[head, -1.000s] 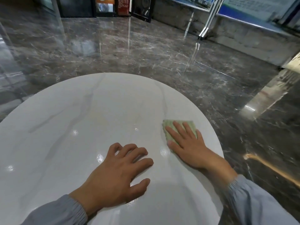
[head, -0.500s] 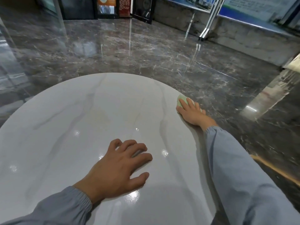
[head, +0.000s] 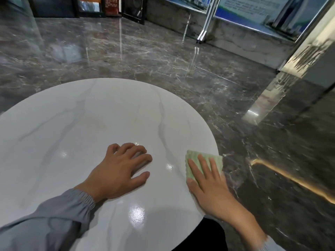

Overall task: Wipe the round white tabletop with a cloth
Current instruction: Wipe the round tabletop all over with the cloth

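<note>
**Right hand flat on cloth at table's right edge**

Right hand (head: pixel 211 187), fingers straight, presses the green cloth (head: pixel 215 161) flat onto the round white tabletop (head: pixel 90 124), lower right of frame, at the rim. Cloth corner overhangs slightly. Left hand (head: pixel 117 171) centre-bottom, palm down on the bare top, fingers spread, slightly bent, holding nothing. Dark marble floor (head: pixel 163 51) around.

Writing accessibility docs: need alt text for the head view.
A person's right hand presses a green cloth flat with straight fingers at the right edge of a round white tabletop. The left hand rests on the surface beside it. A glossy dark marble floor surrounds the table.
</note>
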